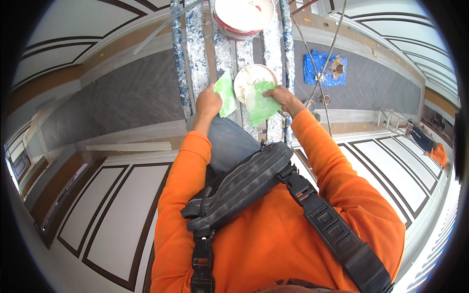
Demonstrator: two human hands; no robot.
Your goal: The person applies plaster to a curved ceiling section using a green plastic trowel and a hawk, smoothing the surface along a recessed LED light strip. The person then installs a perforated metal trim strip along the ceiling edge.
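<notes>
My left hand [209, 103] is closed around the edge of a green plastic putty spreader [225, 96], which is smeared with white and tilted upward. My right hand [283, 99] pinches a second, wider green spreader [261, 108], with white paste along one side. The wider spreader overlaps the near right part of a round white tub [236, 89], hiding some of its rim. White paste [255, 73] lies inside the tub. The left spreader is just beside the tub; whether it touches the rim I cannot tell.
The tub stands on paint-spattered scaffold planks [223, 46] between blue-stained rails [179, 58]. A red-rimmed bucket of white material [240, 33] is farther along. Crossed braces [320, 80] run at the right, above a blue sheet [312, 61] on the floor. Another person [438, 154] is far right.
</notes>
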